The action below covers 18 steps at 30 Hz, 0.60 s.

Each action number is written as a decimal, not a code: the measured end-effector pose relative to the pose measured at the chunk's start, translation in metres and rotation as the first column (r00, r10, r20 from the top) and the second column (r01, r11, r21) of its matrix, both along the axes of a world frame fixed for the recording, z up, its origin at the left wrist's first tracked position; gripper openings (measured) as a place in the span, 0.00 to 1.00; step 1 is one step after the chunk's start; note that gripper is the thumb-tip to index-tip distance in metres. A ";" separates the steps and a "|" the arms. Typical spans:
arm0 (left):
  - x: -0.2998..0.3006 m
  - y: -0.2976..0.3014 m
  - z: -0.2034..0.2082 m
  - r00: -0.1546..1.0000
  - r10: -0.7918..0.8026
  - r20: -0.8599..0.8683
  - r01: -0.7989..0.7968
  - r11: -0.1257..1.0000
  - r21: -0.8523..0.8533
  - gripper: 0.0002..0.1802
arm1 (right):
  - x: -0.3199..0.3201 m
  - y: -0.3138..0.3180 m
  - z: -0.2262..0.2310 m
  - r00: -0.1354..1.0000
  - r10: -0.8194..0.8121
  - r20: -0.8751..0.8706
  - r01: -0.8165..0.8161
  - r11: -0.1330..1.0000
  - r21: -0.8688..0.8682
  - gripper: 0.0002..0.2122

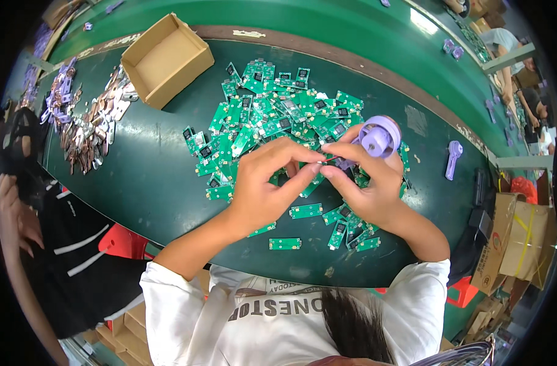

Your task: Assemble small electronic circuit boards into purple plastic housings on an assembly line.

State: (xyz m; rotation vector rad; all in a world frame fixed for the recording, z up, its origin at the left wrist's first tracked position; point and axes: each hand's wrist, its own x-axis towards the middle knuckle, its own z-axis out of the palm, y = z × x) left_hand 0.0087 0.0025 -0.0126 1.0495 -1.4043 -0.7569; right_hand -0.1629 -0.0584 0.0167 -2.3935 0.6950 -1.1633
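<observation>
My left hand is closed in a pinch, thumb and forefinger meeting at a thin red wire. A light purple plastic housing with a round, ringed head sits in my right hand, whose fingers are wrapped round it. The right thumb and forefinger also come together at the wire, close to the left fingertips. Whatever small piece lies between the fingertips is too hidden to name. Beneath both hands spreads a heap of green circuit boards, several bearing a black display.
An open cardboard box stands at the far left of the dark green table. Beside it lie piles of brownish metallic parts and purple housings. Another purple housing lies at right. A co-worker's hand shows at left.
</observation>
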 end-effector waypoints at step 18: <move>-0.003 0.000 0.002 0.926 0.215 0.310 -0.132 0.954 -0.268 0.13 | 0.000 0.001 -0.005 0.939 0.085 0.333 -0.288 0.722 0.630 0.01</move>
